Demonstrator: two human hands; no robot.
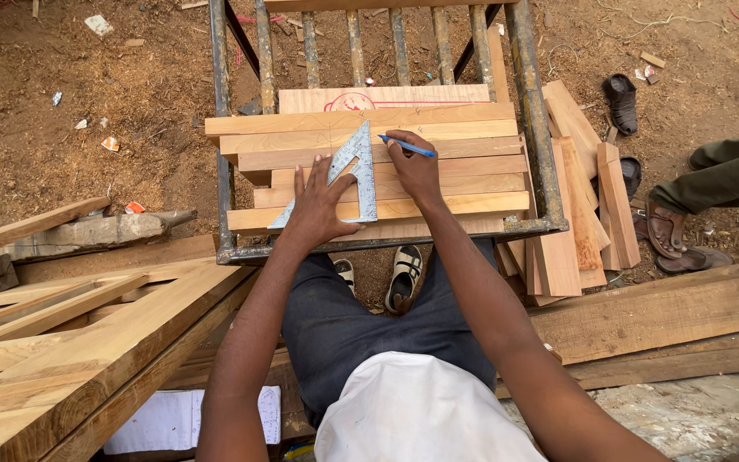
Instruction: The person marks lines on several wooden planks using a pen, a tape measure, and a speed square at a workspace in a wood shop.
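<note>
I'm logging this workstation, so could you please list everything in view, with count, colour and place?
Triangular square: one, grey metal, flat on the planks.
Pen: one, blue, tip at the square's edge.
Planks: several, pale wood, across the frame.
Metal frame: one, rusty, centre.
Short boards: a heap, reddish, right of the frame.
Beams: several, pale, lower left.
Sandals: dark, upper right.
Another person's leg: olive trousers, right edge.
Left hand: pressing the square.
Right hand: holding the pen.

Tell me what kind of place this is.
Likely an outdoor carpentry yard: planks stacked on a metal frame, a set square under the left hand, a pencil in the right hand, sawdust-strewn dirt ground.
</note>
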